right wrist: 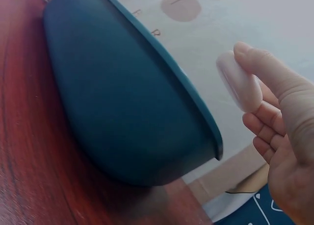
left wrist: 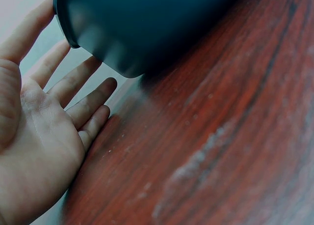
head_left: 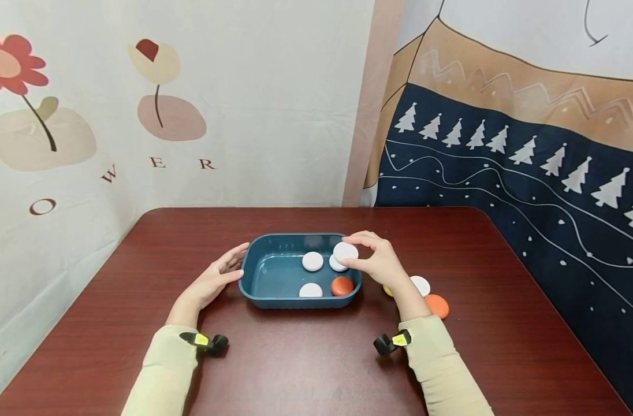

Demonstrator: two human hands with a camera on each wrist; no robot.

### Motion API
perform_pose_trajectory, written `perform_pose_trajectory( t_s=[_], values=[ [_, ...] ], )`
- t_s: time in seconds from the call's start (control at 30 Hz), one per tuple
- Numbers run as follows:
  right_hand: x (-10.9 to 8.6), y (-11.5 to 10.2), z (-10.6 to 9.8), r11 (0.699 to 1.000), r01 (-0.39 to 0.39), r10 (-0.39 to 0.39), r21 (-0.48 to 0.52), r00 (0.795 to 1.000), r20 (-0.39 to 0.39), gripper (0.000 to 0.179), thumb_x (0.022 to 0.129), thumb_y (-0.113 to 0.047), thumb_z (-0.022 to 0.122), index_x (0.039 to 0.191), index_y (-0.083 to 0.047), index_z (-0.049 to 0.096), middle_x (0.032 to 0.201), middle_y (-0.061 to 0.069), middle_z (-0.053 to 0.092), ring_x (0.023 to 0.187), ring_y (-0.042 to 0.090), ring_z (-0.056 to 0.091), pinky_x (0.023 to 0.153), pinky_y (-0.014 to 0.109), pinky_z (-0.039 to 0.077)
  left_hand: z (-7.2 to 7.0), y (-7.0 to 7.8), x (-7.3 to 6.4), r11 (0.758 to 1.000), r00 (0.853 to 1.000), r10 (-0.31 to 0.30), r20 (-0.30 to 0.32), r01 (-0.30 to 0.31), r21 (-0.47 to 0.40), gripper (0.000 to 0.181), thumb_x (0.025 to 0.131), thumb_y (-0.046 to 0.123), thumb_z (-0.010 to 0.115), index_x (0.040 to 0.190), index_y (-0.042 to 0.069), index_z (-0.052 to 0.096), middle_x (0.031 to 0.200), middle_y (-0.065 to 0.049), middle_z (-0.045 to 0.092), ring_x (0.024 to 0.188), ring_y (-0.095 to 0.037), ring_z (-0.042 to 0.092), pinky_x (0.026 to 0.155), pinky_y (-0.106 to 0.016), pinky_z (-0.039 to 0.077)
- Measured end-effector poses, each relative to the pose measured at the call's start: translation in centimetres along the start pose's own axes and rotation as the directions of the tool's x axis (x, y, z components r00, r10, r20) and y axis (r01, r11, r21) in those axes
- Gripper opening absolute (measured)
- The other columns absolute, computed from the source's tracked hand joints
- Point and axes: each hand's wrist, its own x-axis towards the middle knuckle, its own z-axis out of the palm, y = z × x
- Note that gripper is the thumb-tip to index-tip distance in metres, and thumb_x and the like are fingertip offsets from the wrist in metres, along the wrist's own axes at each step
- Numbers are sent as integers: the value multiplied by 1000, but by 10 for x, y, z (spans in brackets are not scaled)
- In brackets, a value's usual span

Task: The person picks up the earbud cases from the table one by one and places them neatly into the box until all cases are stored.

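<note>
A blue-green plastic tub (head_left: 290,303) with rounded corners stands on the table. My left hand (head_left: 216,280) touches its left end, thumb and fingertips right at the rim; the fingers (left wrist: 81,80) look nearly straight in the left wrist view. Above the tub's right side, my right hand (head_left: 381,263) pinches a smooth white disc (head_left: 345,252) between thumb and fingers. The same white disc (right wrist: 238,82) shows edge-on in the right wrist view, higher than the rim. Inside the tub lie white discs (head_left: 312,261) and an orange disc (head_left: 342,286). The held disc partly hides one white disc below it.
Right of the tub, a white disc (head_left: 420,286), an orange disc (head_left: 437,306) and a yellow piece (head_left: 387,290) lie on the dark red wooden table (head_left: 306,358), partly behind the right forearm. Printed cloths (head_left: 275,115) hang behind the table's far edge.
</note>
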Motion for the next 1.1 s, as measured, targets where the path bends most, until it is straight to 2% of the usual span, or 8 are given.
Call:
perform_pose_trajectory(
  t_s=[0.27,0.5,0.57,0.83,1.1],
  values=[
    [1,-2,9,1000,-20,20,8,999,34,42,75,-3,80,114,4,67,113,17,61,109,28,50,96,58,38,1,2,-1,1000,1000,-9,-6,9,-1,67,95,8,57,152,6,22,152,-22,23,136,-29,25,97,-17,34],
    [7,34,19,999,-37,35,35,998,51,44,75,-8,82,116,-2,69,115,12,62,111,27,50,94,57,39,0,1,-1,1000,1000,-2,-1,2,-1,66,95,6,56,152,7,22,152,-22,23,135,-25,27,97,-17,33],
    [8,37,21,999,-29,27,39,998,52,44,74,-11,84,115,-4,70,115,8,62,111,24,51,94,56,40,0,1,-1,1000,1000,-2,0,2,2,65,96,6,55,152,7,22,152,-22,23,135,-25,27,97,-18,34],
    [6,39,28,999,-35,35,10,998,45,44,72,-19,86,113,-11,72,113,0,63,110,17,52,93,47,43,0,-1,-1,1000,1000,1,0,-1,-1,65,96,5,55,152,8,23,153,-20,23,136,-28,25,98,-18,34],
    [6,44,34,998,-46,48,-35,997,62,48,72,-19,85,115,-6,70,115,-1,62,112,18,51,95,44,42,0,0,-2,1000,1000,1,2,-1,5,65,96,5,55,152,8,23,153,-20,23,137,-29,25,98,-18,34]
  ],
)
